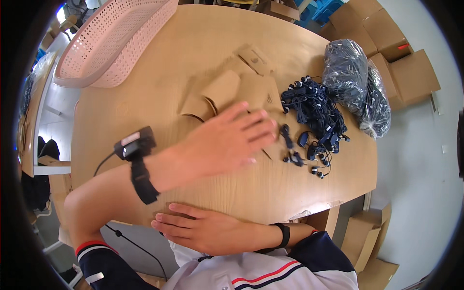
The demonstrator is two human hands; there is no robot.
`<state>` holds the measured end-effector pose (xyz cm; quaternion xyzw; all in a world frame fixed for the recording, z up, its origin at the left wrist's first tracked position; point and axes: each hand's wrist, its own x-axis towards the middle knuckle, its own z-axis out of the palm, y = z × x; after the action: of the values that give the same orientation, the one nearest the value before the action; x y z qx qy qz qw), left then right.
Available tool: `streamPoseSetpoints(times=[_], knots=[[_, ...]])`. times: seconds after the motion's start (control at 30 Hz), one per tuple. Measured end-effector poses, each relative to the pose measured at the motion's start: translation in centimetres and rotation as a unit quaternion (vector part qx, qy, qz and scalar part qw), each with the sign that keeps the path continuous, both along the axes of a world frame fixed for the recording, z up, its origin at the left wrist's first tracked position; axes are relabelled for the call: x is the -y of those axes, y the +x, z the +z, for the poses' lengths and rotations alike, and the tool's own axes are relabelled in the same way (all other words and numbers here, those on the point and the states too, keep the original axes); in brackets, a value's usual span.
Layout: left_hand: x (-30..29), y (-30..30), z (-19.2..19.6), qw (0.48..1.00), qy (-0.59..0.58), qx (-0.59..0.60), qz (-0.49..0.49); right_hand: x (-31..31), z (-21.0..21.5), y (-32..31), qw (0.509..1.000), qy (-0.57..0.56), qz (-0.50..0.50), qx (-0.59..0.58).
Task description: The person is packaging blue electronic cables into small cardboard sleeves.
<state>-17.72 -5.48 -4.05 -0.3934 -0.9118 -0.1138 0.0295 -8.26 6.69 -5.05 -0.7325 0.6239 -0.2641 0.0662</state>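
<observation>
My left hand (229,142) reaches over the middle of the table, slightly blurred, its fingers spread and nothing in them. Under and just beyond its fingertips lie several small brown cardboard boxes (224,85), curved at their ends and overlapping; the hand hides part of them. Whether it touches them I cannot tell. My right hand (205,232) lies flat at the table's near edge, fingers stretched out and empty. To the right of the small boxes is a tangled heap of dark earphones (311,104), with a few loose ones nearer to me.
Two clear plastic bags (345,72) packed with dark items rest at the table's right edge. A pink perforated basket (121,60) stands at the far left. Open cardboard cartons (411,72) are beyond the right side. A cable trails from the device (135,143) strapped on my left wrist.
</observation>
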Motion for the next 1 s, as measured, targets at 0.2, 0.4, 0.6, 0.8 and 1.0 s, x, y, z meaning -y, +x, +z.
streamPoseSetpoints(times=[0.2,0.4,0.6,0.8,1.0], knots=[[3.6,1.0,1.7,0.995,0.050,-0.017,0.081,-0.2,-0.3,0.5,0.999,0.026,-0.012,-0.026],[12.6,8.9,8.9,0.977,0.009,0.075,0.199,0.5,0.4,-0.4,0.996,0.089,0.015,-0.002],[30.1,19.7,2.1,0.825,0.257,-0.207,0.458,1.4,1.1,-0.6,0.972,0.202,-0.086,-0.080],[47.6,34.4,-17.6,0.544,0.401,-0.155,0.721,4.3,1.4,0.5,0.963,0.232,-0.076,-0.117],[45.8,35.0,-41.0,0.346,0.392,0.197,0.830,6.0,0.3,1.0,0.941,0.266,-0.036,-0.207]])
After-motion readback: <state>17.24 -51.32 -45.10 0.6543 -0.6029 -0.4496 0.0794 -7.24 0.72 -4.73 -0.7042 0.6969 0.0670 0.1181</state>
